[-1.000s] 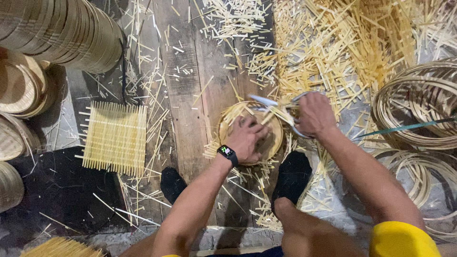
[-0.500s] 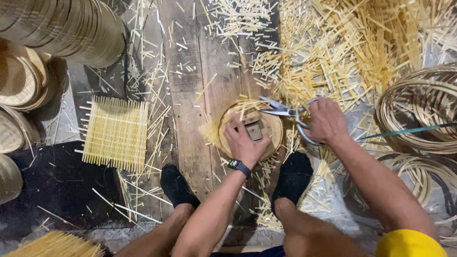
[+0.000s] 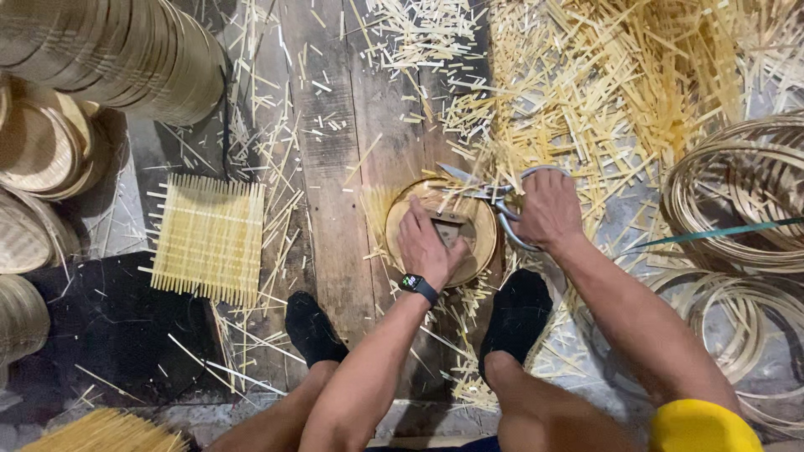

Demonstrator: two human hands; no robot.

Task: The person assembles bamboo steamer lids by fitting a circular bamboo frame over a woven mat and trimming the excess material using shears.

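Pressing flat on the round bamboo tray (image 3: pixel 444 230) on the floor planks (image 3: pixel 335 167), the left hand (image 3: pixel 427 243) is steadying it; the right hand (image 3: pixel 548 209), having shifted outward, is gripping scissors (image 3: pixel 494 197), trimming rim splints.

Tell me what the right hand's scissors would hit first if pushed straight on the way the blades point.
Probably the slat ends on the round bamboo tray's rim, where the scissors in the right hand point left; depth is unclear.

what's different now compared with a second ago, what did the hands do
The left hand slid from the round tray's left rim onto its middle, pressing flat there. The right hand kept hold of the scissors, whose blades now reach over the tray's top edge. The tray, the square slat mat and both feet stayed put.
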